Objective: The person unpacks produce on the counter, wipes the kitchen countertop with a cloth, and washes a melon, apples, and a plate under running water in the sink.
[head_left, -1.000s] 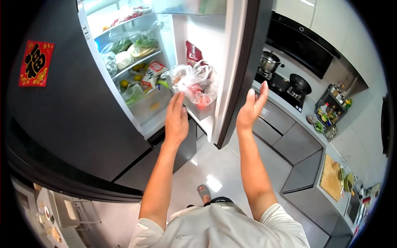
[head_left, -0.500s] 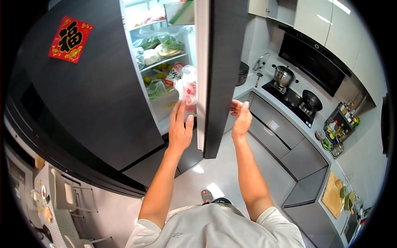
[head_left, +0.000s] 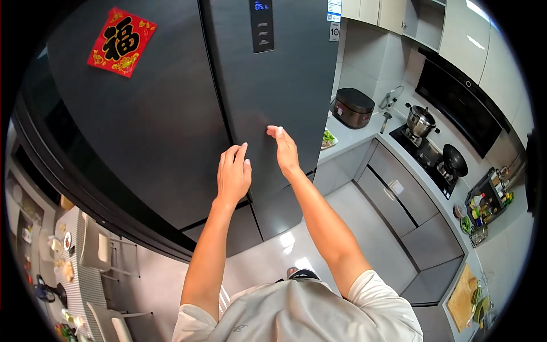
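Note:
The dark grey refrigerator point(head_left: 171, 142) stands right in front of me, its two upper doors closed and the shelves hidden. My right hand point(head_left: 286, 149) is at the right door point(head_left: 250, 91), fingers stretched toward its surface; whether they touch it I cannot tell. Below the door seam, my left hand point(head_left: 232, 175) hovers or rests with its fingers extended and slightly bent. Neither hand holds anything. A lit display panel point(head_left: 262, 25) is on the right door, and a red paper with a black character point(head_left: 121, 43) is stuck to the left one.
To the right runs a counter with a rice cooker point(head_left: 353, 107), a plate of green food point(head_left: 328, 138), a steel pot point(head_left: 420, 121), a black wok point(head_left: 454, 160), a spice rack point(head_left: 489, 196) and a cutting board point(head_left: 461, 299). At lower left are chairs point(head_left: 94, 242) beside a striped table point(head_left: 85, 279).
The right refrigerator door has swung from open to closed, covering the food and shelves. My right hand has moved left with it, and the rice cooker has come into fuller view.

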Demonstrator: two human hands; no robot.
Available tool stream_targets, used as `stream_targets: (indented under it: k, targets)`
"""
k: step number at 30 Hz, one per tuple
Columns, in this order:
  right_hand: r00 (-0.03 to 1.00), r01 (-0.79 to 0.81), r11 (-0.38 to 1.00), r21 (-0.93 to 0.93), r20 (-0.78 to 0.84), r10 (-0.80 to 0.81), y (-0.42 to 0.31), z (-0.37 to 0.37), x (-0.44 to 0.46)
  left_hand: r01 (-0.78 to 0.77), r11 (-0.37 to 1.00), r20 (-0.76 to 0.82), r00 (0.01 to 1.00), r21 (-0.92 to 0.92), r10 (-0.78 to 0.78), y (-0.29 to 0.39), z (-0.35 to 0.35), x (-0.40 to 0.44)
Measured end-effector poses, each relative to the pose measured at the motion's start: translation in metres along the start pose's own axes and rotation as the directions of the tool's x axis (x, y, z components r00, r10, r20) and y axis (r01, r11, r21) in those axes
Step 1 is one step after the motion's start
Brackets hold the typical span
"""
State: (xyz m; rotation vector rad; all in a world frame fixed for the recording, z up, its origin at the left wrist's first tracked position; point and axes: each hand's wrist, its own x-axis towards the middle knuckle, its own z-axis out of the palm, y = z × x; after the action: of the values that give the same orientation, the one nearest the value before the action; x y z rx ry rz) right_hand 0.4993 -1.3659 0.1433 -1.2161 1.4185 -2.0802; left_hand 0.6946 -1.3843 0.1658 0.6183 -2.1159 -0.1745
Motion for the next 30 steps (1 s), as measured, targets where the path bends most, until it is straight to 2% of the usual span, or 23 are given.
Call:
stream_targets:
  k: [1, 3, 4, 7, 9, 11, 16, 17, 19, 21, 22, 26, 30]
  targets:
    - [1.0, 0.005, 1.0, 0.004, 0.0, -0.005, 0.009, 0.004, 0.007, -0.005, 1.0, -0.003, 1.0, 0.004, 0.005, -0.011, 0.007, 0.006]
    - [0.998, -0.054, 0.998, -0.021, 0.018, 0.055, 0.017, 0.009, 0.018, 0.015, 0.982, 0.055, 0.998, 0.186, -0.026, -0.029, 0.015, 0.018]
    - [0.988, -0.133, 0.99, 0.04, 0.088, 0.129, 0.016, 0.005, 0.02, 0.067, 0.976, 0.116, 0.989, 0.209, -0.093, -0.035, 0.018, 0.023]
    - [0.976, -0.181, 0.983, 0.012, 0.128, 0.179, 0.009, -0.007, 0.02, 0.027, 0.975, 0.175, 0.982, 0.222, -0.067, -0.037, 0.02, 0.028]
    - [0.988, -0.104, 0.991, 0.083, 0.122, 0.094, 0.014, -0.015, 0.007, 0.085, 0.981, 0.141, 0.984, 0.177, -0.11, -0.031, 0.028, 0.026]
    - [0.993, -0.104, 0.993, 0.059, 0.055, 0.101, 0.017, -0.038, -0.017, 0.068, 0.996, 0.072, 0.995, 0.065, -0.073, -0.015, 0.043, 0.016]
    - [0.924, -0.247, 0.964, 0.098, -0.277, 0.265, 0.018, -0.138, -0.136, 0.021, 0.963, 0.159, 0.987, -0.269, 0.023, 0.063, 0.121, -0.032]
    - [0.872, -0.334, 0.938, 0.088, -0.348, 0.343, 0.011, -0.164, -0.165, 0.046, 0.945, 0.226, 0.974, -0.322, 0.03, 0.085, 0.141, -0.047]
    - [0.822, -0.362, 0.929, 0.071, -0.447, 0.354, 0.0, -0.224, -0.221, 0.027, 0.896, 0.314, 0.941, -0.444, 0.127, 0.127, 0.186, -0.084]
    - [0.722, -0.429, 0.901, 0.059, -0.577, 0.382, -0.019, -0.278, -0.28, 0.076, 0.863, 0.44, 0.88, -0.499, 0.177, 0.179, 0.219, -0.13]
    - [0.684, -0.383, 0.923, 0.045, -0.658, 0.316, -0.024, -0.303, -0.309, 0.08, 0.849, 0.48, 0.85, -0.523, 0.216, 0.21, 0.226, -0.15]
    - [0.48, -0.38, 0.919, 0.105, -0.827, 0.293, -0.075, -0.4, -0.409, -0.001, 0.776, 0.53, 0.729, -0.631, 0.432, 0.319, 0.262, -0.221]
    - [0.313, -0.357, 0.926, 0.118, -0.92, 0.238, -0.124, -0.488, -0.506, 0.022, 0.665, 0.54, 0.603, -0.746, 0.587, 0.448, 0.293, -0.268]
